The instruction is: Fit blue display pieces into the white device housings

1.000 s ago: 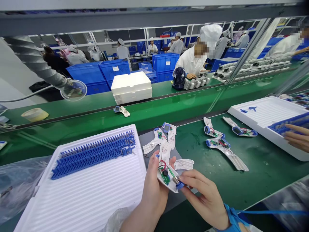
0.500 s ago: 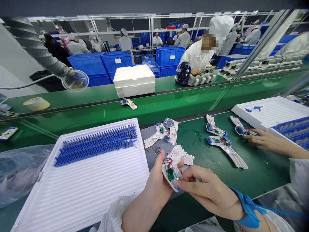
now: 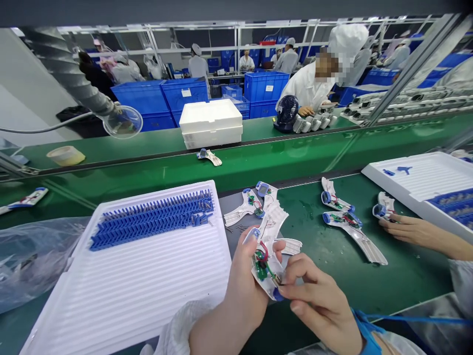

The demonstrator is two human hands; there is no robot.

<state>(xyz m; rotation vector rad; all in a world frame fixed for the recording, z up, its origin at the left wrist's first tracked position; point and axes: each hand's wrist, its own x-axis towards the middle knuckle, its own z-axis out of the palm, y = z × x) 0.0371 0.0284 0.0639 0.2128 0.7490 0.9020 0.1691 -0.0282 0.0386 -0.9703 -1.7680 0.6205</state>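
My left hand (image 3: pixel 247 281) is wrapped around an open white handheld thermometer housing (image 3: pixel 274 219), tilted with its inside towards me. A green circuit board (image 3: pixel 261 271) with red and green wires sits in it, and its ends are blue. My right hand (image 3: pixel 314 296) pinches at the housing's lower end, beside a small metallic bit where the green wires end; what lies between its fingertips is hidden. Behind the held housing, two similar housings (image 3: pixel 242 208) rest on a grey mat, with several screws (image 3: pixel 240 228) near them. Another white shell piece (image 3: pixel 291 245) shows just behind my fingers.
To the left stands a white ribbed tray (image 3: pixel 158 281) with rows of blue parts (image 3: pixel 151 219). More open housings (image 3: pixel 356 234) lie at right, where another person's hand (image 3: pixel 417 231) touches one. A second tray (image 3: pixel 428 177) is beyond it. A housing (image 3: pixel 209 156) rests on the green strip ahead.
The view has shifted slightly. The held housing has tilted a little and my right fingers have opened slightly while staying at its lower end. The other person's housing has turned; one at far left moved rightward.
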